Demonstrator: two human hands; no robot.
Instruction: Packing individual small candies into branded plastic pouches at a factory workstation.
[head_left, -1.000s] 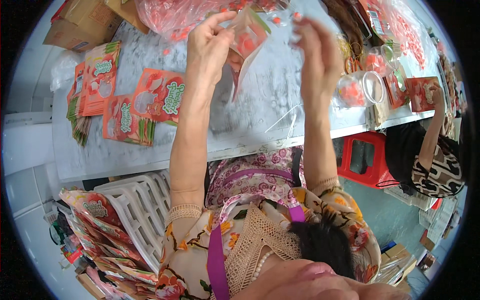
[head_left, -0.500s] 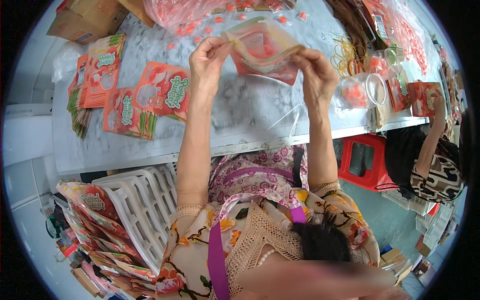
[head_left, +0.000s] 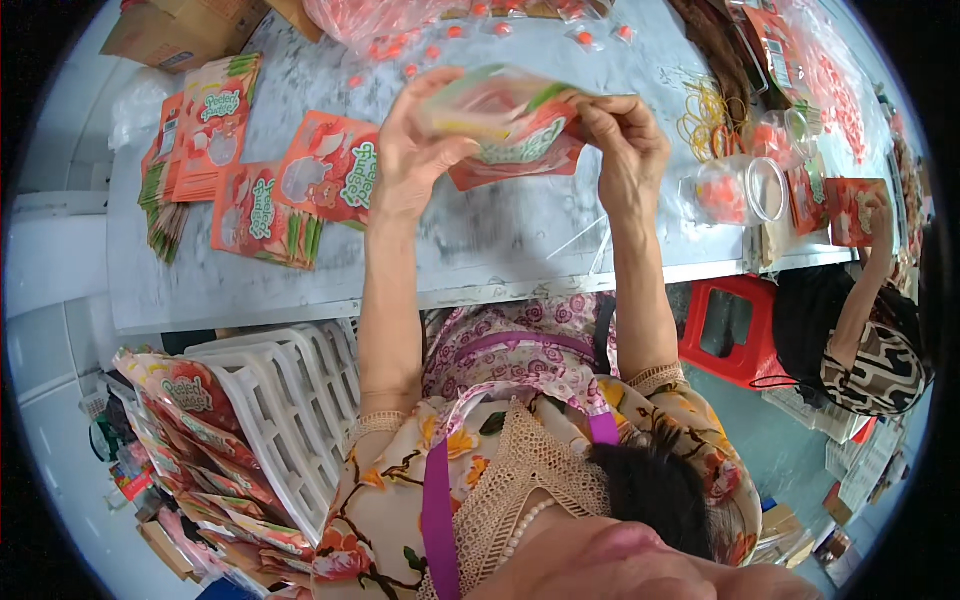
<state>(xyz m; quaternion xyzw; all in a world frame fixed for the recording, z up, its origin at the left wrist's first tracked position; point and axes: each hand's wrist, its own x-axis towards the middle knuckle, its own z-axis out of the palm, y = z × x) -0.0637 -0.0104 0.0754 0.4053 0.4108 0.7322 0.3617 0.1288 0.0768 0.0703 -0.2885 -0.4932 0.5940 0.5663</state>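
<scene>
Above the table I hold a red printed pouch (head_left: 530, 150) between both hands, its green-edged mouth partly spread. My left hand (head_left: 412, 150) grips the left side, its thumb across the front and its fingers partly hidden behind the pouch. At the other end, my right hand (head_left: 632, 145) pinches the top corner between thumb and fingers. The pouch is blurred by motion, so what lies inside cannot be made out. Flat pouches of the same kind (head_left: 325, 165) lie to the left of my left hand, with a fanned stack (head_left: 212, 130) farther left.
Clear jars of red pieces (head_left: 722, 192) and yellow rubber bands (head_left: 705, 120) lie to the right. Small wrapped red pieces (head_left: 502, 30) sit at the back. A white crate (head_left: 270, 420) with pouches stands lower left, a red stool (head_left: 732, 330) lower right. A co-worker's hand (head_left: 878, 212) holds a pouch.
The pouch has turned so its printed front shows more. My left hand has shifted from pinching the top corner to gripping the side with the thumb in front.
</scene>
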